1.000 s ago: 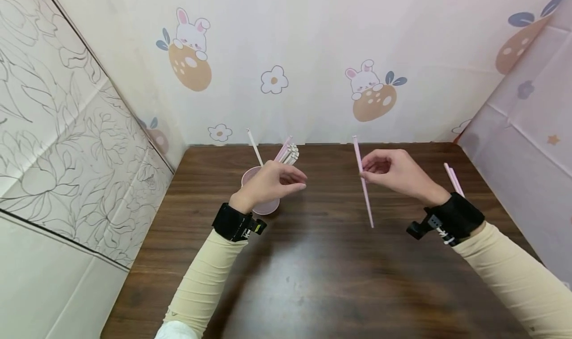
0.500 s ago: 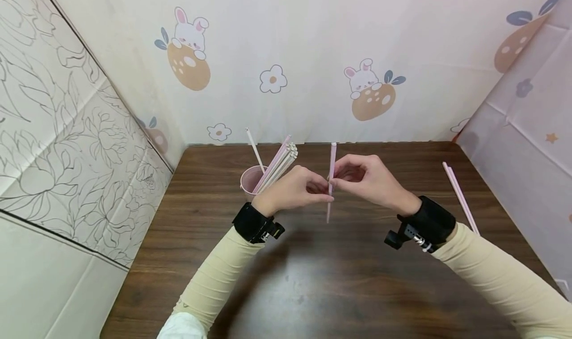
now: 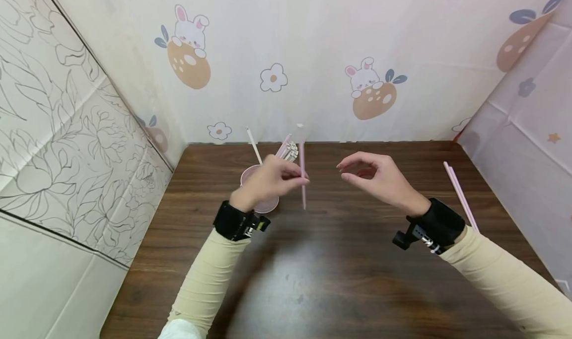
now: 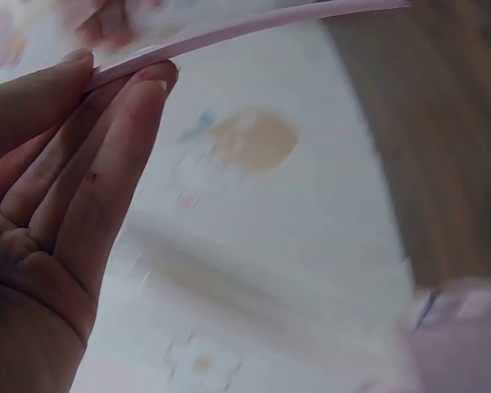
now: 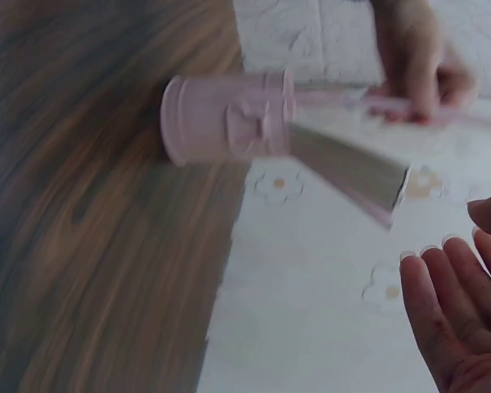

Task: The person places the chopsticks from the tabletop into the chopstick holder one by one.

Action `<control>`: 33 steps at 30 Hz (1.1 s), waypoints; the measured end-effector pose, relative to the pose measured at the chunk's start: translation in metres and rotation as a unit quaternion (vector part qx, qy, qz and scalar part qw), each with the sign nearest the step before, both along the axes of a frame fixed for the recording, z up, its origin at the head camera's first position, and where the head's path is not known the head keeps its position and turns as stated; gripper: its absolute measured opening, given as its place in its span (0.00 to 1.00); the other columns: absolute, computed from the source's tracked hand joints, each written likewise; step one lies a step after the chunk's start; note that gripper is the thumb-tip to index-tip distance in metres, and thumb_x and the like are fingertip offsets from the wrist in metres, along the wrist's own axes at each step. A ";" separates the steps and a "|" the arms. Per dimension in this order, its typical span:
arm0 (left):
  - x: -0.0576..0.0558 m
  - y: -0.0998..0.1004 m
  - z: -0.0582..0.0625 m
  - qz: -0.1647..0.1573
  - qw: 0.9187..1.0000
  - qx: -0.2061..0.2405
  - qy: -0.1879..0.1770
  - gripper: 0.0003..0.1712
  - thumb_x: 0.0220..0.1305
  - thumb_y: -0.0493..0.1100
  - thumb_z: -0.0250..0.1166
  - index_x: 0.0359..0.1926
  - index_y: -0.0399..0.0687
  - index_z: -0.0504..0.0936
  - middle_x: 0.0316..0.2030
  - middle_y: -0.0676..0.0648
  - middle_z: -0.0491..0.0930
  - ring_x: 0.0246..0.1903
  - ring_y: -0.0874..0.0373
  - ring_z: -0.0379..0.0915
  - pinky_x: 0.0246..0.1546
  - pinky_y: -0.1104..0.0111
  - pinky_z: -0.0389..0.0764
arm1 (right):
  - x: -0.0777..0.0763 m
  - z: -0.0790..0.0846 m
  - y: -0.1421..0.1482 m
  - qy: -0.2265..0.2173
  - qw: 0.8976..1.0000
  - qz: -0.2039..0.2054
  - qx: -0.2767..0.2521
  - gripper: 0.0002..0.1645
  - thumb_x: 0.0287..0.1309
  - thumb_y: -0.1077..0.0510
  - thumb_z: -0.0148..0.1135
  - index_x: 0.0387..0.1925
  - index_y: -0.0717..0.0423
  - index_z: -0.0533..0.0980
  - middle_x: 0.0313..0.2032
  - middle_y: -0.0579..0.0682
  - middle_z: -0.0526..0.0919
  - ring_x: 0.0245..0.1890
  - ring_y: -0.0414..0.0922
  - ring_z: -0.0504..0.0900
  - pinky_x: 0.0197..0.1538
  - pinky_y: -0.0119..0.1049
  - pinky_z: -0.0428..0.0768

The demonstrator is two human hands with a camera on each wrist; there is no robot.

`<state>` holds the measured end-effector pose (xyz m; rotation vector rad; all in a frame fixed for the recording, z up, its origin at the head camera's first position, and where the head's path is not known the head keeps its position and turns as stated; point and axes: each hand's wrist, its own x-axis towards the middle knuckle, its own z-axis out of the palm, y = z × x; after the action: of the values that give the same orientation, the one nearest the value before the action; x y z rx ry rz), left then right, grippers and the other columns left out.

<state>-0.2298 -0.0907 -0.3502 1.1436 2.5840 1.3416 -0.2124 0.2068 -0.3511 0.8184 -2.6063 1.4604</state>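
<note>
A slim pink straw point(image 3: 302, 155) stands nearly upright, pinched between the thumb and fingers of my left hand point(image 3: 268, 180); the left wrist view shows the straw point(image 4: 229, 31) crossing the fingertips. Behind that hand is a pink cup point(image 3: 266, 206) with a raised bow on its side, partly hidden in the head view. It holds a bundle of white straws point(image 3: 291, 153), a pink one and a separate white straw point(image 3: 253, 144) leaning left. My right hand point(image 3: 380, 180) hovers to the right, fingers loosely bent and thumb apart, holding nothing.
Two pink straws point(image 3: 460, 195) lie at the right side of the brown wooden table point(image 3: 348, 279), near my right forearm. A patterned cloth point(image 3: 317, 81) rises behind the table's back edge, and a flower-patterned panel point(image 3: 80, 130) stands on the left.
The pink straw has passed from my right hand to my left hand between the two. My left hand has since moved left toward the cup, and the right hand has let go.
</note>
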 end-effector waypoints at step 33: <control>-0.039 -0.084 -0.047 0.184 0.972 -0.144 -0.022 0.06 0.65 0.37 0.71 0.34 0.37 0.91 0.29 0.42 0.91 0.25 0.59 0.83 0.28 0.69 0.82 | -0.045 -0.033 0.184 -0.039 0.959 -0.263 0.099 0.20 0.69 0.54 0.65 0.53 0.66 0.81 0.28 0.15 0.78 0.25 0.18 0.78 0.31 0.17 0.76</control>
<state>-0.2689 -0.1749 -0.3969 0.6069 2.9308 0.9664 -0.2578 0.3904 -0.3840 0.0489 -2.7517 1.1131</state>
